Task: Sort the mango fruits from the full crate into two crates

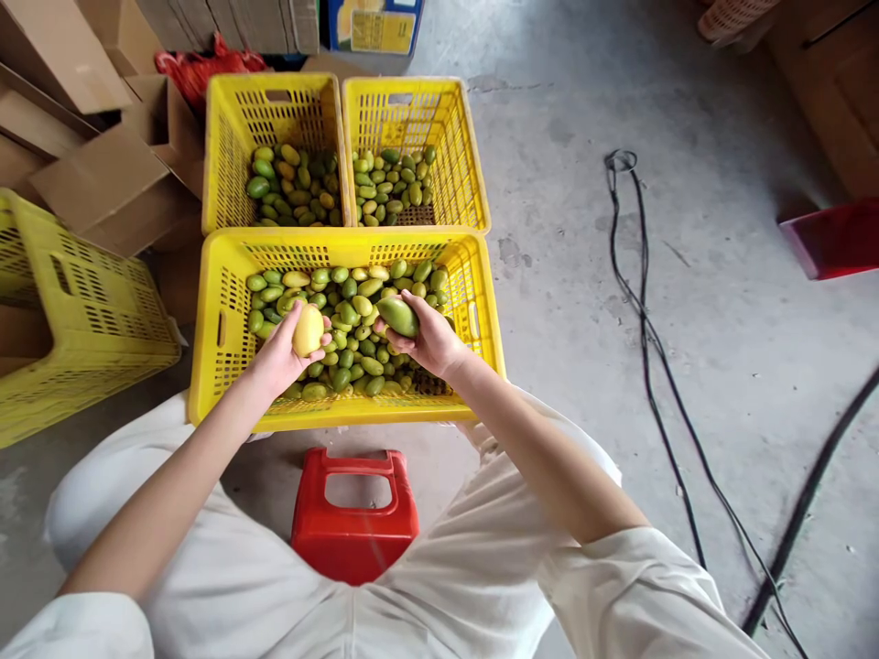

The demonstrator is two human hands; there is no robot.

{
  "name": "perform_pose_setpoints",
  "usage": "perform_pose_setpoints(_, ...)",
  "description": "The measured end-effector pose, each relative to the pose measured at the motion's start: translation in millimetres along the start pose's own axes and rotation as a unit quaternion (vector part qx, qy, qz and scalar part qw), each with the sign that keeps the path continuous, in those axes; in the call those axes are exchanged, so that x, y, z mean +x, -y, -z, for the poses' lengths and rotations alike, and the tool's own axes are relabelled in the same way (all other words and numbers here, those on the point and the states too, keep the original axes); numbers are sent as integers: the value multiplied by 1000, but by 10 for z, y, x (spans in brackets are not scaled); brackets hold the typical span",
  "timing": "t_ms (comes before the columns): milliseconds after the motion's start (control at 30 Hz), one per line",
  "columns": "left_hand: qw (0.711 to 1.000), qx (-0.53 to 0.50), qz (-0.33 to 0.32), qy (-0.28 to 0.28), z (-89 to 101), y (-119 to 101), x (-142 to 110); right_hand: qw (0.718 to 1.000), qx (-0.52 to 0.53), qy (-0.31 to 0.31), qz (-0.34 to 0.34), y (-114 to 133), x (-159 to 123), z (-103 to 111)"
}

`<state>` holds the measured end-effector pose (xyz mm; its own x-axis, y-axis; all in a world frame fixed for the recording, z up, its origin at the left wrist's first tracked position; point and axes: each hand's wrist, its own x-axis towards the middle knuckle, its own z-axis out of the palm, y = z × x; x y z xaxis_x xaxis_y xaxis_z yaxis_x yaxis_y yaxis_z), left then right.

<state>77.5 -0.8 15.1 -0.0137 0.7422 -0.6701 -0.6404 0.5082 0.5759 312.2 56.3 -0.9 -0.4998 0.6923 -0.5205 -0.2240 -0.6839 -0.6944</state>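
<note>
Head view: nearer than both hands, a red plastic object (355,535). Left hand (283,348) grips a yellow fruit (309,331), right hand (434,337) a green fruit (399,317) — both above a fruit-filled crate (343,416). Beyond them — two more yellow crates (237,84).

No lettering can be read with certainty. The blue box (341,26) at the top edge bears a yellow panel (383,31) with rows of dark print, too small and blurred to make out any word or number.
</note>
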Motion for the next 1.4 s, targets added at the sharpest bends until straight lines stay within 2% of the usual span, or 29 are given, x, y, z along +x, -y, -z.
perform_pose_setpoints(133, 1000, -12, 21, -17, 3, -14, -3, 999, 37, -15, 27, -7, -1, 6)
perform_pose_setpoints(300, 1000, 5, -26, -1, 62, 43, 22, 994, 78, -39, 67, -26, 9, 19)
perform_pose_setpoints(500, 997, 38, -60, 21, 144, 112, 75, 995, 80, -48, 36, -27, 45, 33)
perform_pose_setpoints(667, 994, 48, -81, 56, 155, 126, 76, 989, 139, -39, -7, 39, 25, -3)
perform_pose_setpoints(800, 995, 28, -79, 58, 150, 136, 52, 986, 164, -38, 0, 51, 2, 18)
perform_pose_setpoints(967, 998, 2, -52, 40, 129, 127, 41, 991, 124, -40, 15, 62, -24, 5)
perform_pose_setpoints(1200, 999, 32, -13, 14, 124, 140, 63, 987, 154, -34, 1, 105, -38, -104)
perform_pose_setpoints(1400, 997, 46, 55, 2, 75, 115, 67, 993, 118, -21, 0, 111, -53, -70)
